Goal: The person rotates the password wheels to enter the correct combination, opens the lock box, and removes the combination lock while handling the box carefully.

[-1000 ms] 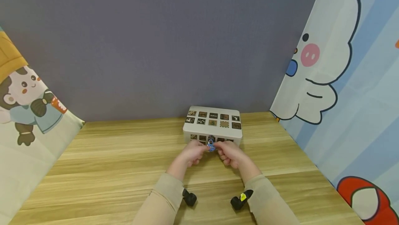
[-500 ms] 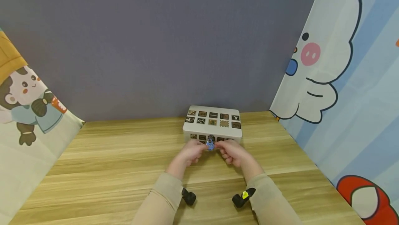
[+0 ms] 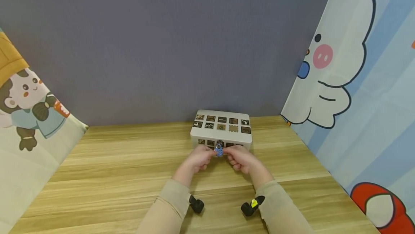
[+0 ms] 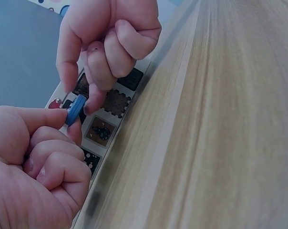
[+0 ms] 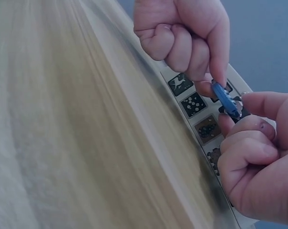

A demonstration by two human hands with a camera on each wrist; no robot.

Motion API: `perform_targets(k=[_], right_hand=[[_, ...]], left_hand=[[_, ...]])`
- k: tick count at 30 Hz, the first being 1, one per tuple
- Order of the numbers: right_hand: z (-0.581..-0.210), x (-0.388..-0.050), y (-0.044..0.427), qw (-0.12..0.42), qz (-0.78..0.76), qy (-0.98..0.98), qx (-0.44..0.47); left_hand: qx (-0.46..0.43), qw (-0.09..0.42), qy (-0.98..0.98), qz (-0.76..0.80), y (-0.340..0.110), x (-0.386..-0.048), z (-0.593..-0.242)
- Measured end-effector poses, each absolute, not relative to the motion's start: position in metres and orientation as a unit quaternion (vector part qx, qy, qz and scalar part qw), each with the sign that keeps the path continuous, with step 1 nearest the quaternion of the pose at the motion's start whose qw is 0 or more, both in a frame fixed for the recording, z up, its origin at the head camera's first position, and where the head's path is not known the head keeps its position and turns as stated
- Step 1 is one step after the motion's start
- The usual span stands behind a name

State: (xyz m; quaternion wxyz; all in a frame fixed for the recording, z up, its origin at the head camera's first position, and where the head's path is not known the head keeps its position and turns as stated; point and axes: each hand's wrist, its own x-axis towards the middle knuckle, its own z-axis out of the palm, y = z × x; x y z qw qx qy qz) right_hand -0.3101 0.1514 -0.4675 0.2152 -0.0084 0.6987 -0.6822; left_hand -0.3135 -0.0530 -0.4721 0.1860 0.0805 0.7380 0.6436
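Observation:
A small blue combination padlock (image 3: 218, 150) is at the front of a white box (image 3: 214, 135) printed with stamp-like pictures. Its shackle is up by the metal clasp (image 3: 220, 142); I cannot tell whether it passes through. My left hand (image 3: 199, 158) pinches the padlock (image 4: 76, 110) between thumb and forefinger, the other fingers curled. From the other side, the thumb and forefinger of my right hand (image 3: 241, 159) hold the padlock (image 5: 225, 99) at its dial edge. The numbers on the dials are too small to read.
The box stands on a wood-grain table (image 3: 129, 176), close to a grey back panel (image 3: 162, 46). Cartoon-printed sheets line the left side (image 3: 19, 169) and the right side (image 3: 382, 118). Black wrist cameras (image 3: 196, 205) sit at both sleeves.
The padlock has turned slightly, so more of its blue face shows to the head view. My right hand has shifted a little; the left hand and box stay nearly in place.

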Motion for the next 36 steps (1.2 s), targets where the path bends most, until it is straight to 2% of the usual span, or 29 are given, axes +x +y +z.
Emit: perform_targets(k=[10,36], right_hand=[[-0.473,-0.308,0.146,0.215,-0.669,0.71,-0.034],[-0.472,-0.307,0.14,0.205,-0.658,0.724,-0.032]], left_hand=[[0.086,0.191,0.742,0.637,-0.053,-0.314,-0.472],[0.085,0.192,0.743,0.635,-0.052,-0.315,-0.473]])
